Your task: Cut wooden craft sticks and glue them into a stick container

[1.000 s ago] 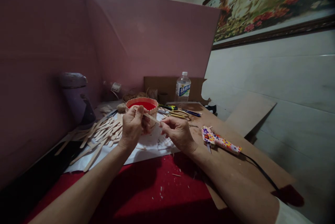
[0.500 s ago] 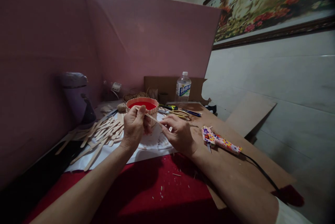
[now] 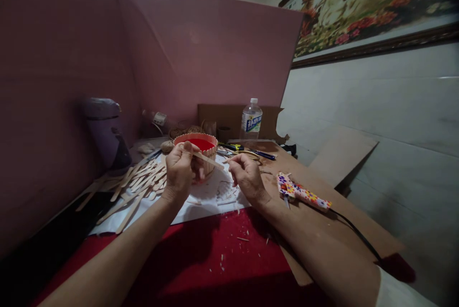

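Observation:
My left hand (image 3: 180,169) is closed on one end of a flat wooden stick (image 3: 211,160), which slants down to the right in front of a red cup (image 3: 201,143) ringed with wooden sticks. My right hand (image 3: 247,178) hovers just right of the stick's free tip. Its fingers are curled together, back of the hand towards me, and I cannot tell if it still touches the stick. Both hands are above a white sheet of paper (image 3: 211,199).
A pile of loose wooden sticks (image 3: 138,183) lies left of the cup. A flower-patterned glue gun (image 3: 303,193) with a black cord rests on brown cardboard at the right. Scissors (image 3: 246,154), pens and a water bottle (image 3: 250,120) are behind. A purple appliance (image 3: 103,130) stands at the left.
The right hand slid off the stick's end and moved slightly right. The left hand lifted the stick a little, still gripping it.

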The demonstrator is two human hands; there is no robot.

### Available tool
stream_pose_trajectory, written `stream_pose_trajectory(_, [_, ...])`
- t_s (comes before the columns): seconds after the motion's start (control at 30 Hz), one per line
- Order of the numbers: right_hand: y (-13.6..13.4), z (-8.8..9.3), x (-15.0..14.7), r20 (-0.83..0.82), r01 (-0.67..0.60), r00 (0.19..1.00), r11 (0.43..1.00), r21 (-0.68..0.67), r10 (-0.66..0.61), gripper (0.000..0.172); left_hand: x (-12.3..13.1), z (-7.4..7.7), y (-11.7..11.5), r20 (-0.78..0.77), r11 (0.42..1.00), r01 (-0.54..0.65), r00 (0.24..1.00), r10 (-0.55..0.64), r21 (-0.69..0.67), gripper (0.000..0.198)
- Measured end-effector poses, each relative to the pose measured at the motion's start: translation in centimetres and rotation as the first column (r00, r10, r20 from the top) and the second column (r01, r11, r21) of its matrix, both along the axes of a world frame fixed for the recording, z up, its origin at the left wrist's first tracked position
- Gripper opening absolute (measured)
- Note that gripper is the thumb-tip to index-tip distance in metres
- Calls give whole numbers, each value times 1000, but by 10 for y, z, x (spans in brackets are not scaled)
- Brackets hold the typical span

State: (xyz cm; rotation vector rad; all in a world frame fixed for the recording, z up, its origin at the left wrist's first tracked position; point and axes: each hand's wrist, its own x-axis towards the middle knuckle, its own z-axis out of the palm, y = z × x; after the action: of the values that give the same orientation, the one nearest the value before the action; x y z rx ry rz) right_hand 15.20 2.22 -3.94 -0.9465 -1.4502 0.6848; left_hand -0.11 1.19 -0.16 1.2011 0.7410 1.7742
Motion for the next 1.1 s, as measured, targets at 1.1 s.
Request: stream_pose_trajectory(1.1, [-14, 7, -6, -171, -520, 852, 837, -168, 495, 25, -1, 0, 1, -38, 983, 108, 993, -114, -146, 44])
